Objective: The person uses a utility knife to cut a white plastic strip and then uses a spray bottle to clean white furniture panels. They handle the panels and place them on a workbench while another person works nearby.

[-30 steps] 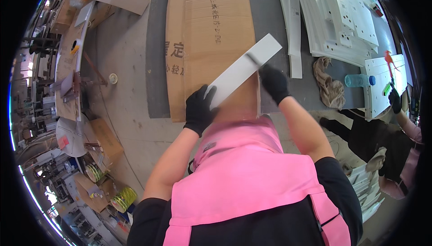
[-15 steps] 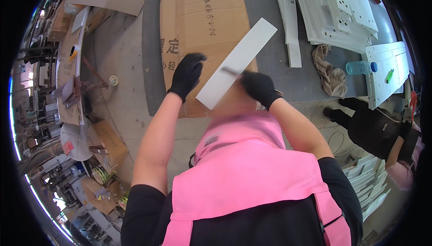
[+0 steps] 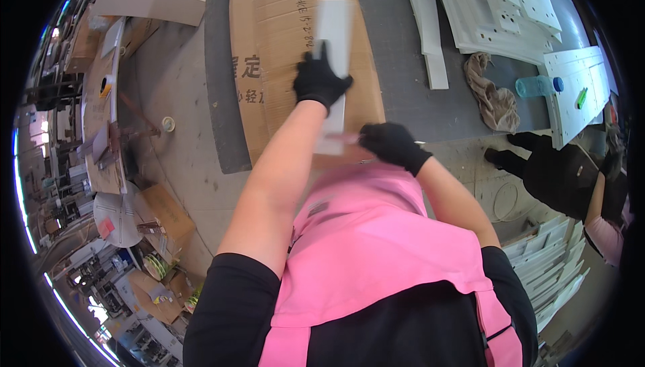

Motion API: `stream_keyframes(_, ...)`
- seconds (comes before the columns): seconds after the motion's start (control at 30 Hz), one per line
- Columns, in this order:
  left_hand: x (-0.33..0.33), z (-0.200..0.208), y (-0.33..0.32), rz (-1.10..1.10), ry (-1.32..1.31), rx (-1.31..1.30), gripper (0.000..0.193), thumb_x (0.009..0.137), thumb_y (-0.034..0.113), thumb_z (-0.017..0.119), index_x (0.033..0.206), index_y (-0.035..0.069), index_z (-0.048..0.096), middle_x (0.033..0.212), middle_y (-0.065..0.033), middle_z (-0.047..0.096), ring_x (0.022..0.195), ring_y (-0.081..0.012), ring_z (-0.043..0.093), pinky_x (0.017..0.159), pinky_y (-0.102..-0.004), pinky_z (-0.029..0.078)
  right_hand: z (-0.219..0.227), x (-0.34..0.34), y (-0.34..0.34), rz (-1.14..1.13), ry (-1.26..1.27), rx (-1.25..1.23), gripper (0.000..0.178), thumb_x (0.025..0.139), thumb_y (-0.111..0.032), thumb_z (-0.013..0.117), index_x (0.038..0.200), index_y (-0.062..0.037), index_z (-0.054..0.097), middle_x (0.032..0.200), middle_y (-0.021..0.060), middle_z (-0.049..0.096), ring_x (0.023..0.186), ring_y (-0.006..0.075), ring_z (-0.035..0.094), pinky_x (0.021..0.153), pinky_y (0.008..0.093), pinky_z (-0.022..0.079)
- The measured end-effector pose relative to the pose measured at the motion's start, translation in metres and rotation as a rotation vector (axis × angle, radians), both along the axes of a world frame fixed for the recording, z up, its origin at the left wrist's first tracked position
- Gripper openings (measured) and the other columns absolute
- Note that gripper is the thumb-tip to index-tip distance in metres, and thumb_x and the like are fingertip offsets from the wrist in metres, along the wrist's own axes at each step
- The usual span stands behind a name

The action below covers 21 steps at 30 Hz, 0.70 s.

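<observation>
A narrow white board (image 3: pixel 332 24) lies lengthwise, pointing away from me, on a large brown cardboard box (image 3: pixel 279 18). My black-gloved left hand (image 3: pixel 321 79) spans the board's middle, thumb by its right edge, fingers reaching past the left edge and one finger stretched forward along it. Close to the board's near end, my right hand (image 3: pixel 393 145), also in a black glove, is closed round a thin flat tool (image 3: pixel 344 138). Motion smears this tool, so its kind is unclear; it points left across the board. The board's near end is blurred too.
The box rests on a dark grey table (image 3: pixel 447 115). White strips (image 3: pixel 433 44), stacked drilled white panels (image 3: pixel 490 24), a crumpled brown cloth (image 3: pixel 490 95) and a clear bottle (image 3: pixel 534 86) are at right. A co-worker (image 3: pixel 561 179) stands beyond the table's right side. A cluttered bench (image 3: pixel 104 105) is at left.
The white board has turned from slanting to nearly straight ahead. My left hand has moved right, from beside the board onto it. My right hand has shifted slightly toward me with the tool.
</observation>
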<state>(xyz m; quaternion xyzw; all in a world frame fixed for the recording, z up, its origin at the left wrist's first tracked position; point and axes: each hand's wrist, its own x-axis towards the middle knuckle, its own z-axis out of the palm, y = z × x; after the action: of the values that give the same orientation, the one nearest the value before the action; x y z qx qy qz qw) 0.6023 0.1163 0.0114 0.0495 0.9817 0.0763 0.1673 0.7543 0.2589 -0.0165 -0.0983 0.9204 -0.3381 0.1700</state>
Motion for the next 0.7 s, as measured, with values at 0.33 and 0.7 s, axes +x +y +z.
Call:
stream_keyframes(0.33, -0.018, -0.012, -0.037, 0.299, -0.112, 0.309, 0.116, 0.071, 0.047, 0.08, 0.153, 0.004, 0.01, 0.149, -0.0307, 0.015, 0.129, -0.0398, 0.045, 0.105, -0.0384, 0.042, -0.009, -0.007, 0.049, -0.207, 0.083, 0.076, 0.022, 0.089, -0.03, 0.056, 0.09, -0.0103, 0.064, 0.08, 0.0147, 0.067, 0.077, 0.0357, 0.065, 0.068, 0.0458, 0.051)
stream_keyframes(0.7, -0.028, -0.029, -0.036, 0.307, -0.139, 0.282, 0.116, 0.07, 0.042, 0.08, 0.152, 0.003, 0.008, 0.15, -0.0291, 0.017, 0.124, -0.0374, 0.051, 0.101, -0.0386, 0.046, -0.014, 0.014, 0.016, -0.255, 0.047, 0.137, 0.022, 0.091, -0.03, 0.056, 0.088, -0.0086, 0.062, 0.078, 0.0152, 0.066, 0.073, 0.0355, 0.065, 0.066, 0.0464, 0.05)
